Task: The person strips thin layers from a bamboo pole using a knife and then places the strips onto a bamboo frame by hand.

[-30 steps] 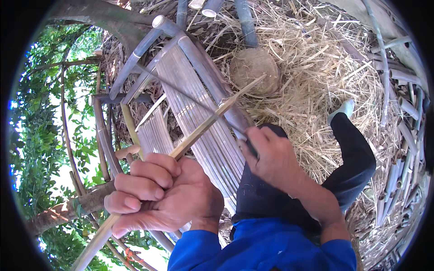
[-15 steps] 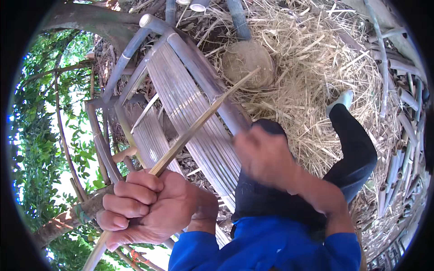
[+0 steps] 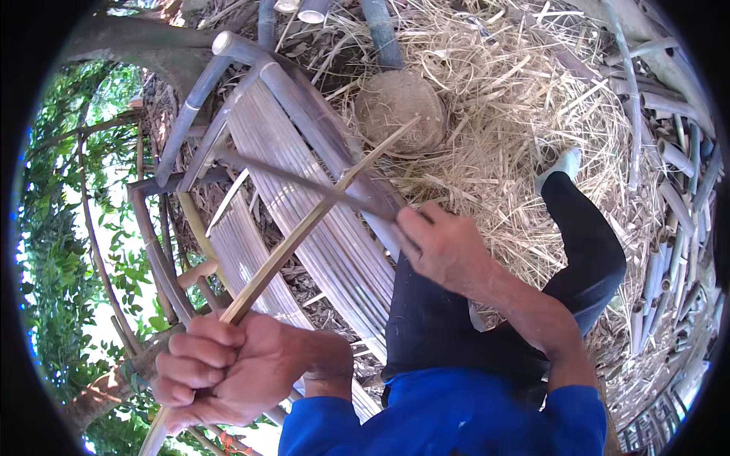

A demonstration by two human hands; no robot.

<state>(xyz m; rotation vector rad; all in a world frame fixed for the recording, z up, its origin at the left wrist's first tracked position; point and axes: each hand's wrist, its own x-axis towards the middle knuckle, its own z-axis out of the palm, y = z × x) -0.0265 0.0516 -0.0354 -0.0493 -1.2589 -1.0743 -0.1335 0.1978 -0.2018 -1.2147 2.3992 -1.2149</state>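
My left hand (image 3: pixel 220 368) is clenched around the lower end of a long thin bamboo strip (image 3: pixel 319 209) that slants up to the right toward a round stump. My right hand (image 3: pixel 445 247) grips the handle of a long dark blade (image 3: pixel 296 178), which lies across the strip about midway along it. Below both runs a bench of split bamboo slats (image 3: pixel 304 205) on round bamboo rails. My legs in dark trousers (image 3: pixel 578 243) stretch to the right over straw.
A round cut stump (image 3: pixel 399 110) sits in dry straw (image 3: pixel 517 99) behind the bench. Cut bamboo poles (image 3: pixel 669 167) are stacked along the right side. Leafy trees (image 3: pixel 61 251) and branches fill the left.
The right hand has drawn the blade along the strip and now holds it across the middle. The left hand has kept its grip, shifting slightly lower.
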